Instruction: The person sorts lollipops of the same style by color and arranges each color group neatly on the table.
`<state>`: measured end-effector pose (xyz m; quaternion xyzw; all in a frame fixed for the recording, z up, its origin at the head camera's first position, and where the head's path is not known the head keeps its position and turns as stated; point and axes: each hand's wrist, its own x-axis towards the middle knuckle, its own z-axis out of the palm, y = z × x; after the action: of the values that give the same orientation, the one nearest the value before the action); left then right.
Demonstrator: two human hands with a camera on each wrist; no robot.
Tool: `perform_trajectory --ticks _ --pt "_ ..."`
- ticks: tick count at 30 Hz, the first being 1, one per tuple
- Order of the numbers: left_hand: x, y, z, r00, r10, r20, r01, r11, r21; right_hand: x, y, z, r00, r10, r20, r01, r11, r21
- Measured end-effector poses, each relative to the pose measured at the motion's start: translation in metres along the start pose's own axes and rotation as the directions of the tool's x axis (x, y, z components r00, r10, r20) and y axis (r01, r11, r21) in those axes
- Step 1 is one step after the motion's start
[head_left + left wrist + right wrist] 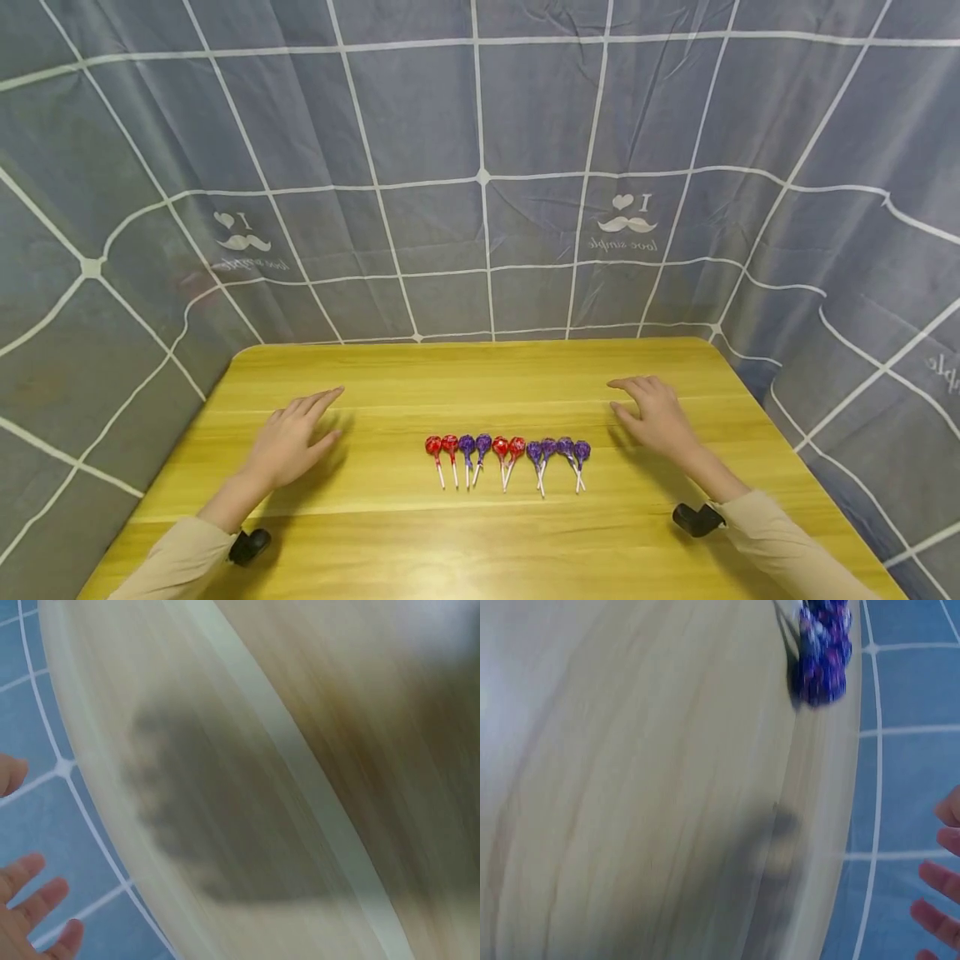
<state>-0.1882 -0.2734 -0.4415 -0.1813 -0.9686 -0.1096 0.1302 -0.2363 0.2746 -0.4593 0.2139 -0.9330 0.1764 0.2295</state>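
A row of lollipops lies across the middle of the table, heads away from me and white sticks toward me. From the left come two red lollipops [433, 447], two purple lollipops [467, 445], two red lollipops [517, 447], then several purple lollipops [566, 447] with some sticks crossing. My left hand [292, 442] hovers over the table left of the row, fingers extended and holding nothing. To the right of the row my right hand [656, 417] hovers likewise, with nothing in it. The right wrist view shows purple lollipop heads [823, 671] near the top.
The wooden table [465, 542] has a rounded far edge. Behind it and at both sides hangs a grey curtain [420, 108] with white grid lines. Black wrist cameras [249, 547] sit at both sleeve cuffs. Shadows of the hands fall on the tabletop.
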Motion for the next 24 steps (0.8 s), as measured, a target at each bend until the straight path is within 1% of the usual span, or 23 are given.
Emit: perform_trajectory --ticks 2,7,11,18,24 --pt "0.001 0.005 0.002 1.0 -0.001 -0.017 0.0 1.0 -0.024 0.0 -0.006 0.002 1.0 -0.005 -0.007 0.005 1.0 0.014" --pt "0.004 0.018 0.008 0.996 0.009 -0.088 -0.015 0.997 -0.07 0.001 -0.02 0.008 0.999 -0.006 -0.036 0.008 0.998 0.056" --pt "0.006 0.027 0.012 0.994 -0.015 -0.109 0.001 0.992 -0.126 0.002 -0.028 0.015 1.0 0.016 -0.016 -0.014 0.994 0.104" --pt "0.007 0.04 0.022 0.992 -0.095 -0.084 0.073 0.97 -0.234 0.002 -0.046 0.026 0.994 0.07 0.087 -0.086 0.978 0.191" --pt "0.01 0.049 0.026 0.987 -0.157 -0.019 0.142 0.931 -0.336 0.003 -0.06 0.035 0.988 0.088 0.124 -0.122 0.948 0.294"
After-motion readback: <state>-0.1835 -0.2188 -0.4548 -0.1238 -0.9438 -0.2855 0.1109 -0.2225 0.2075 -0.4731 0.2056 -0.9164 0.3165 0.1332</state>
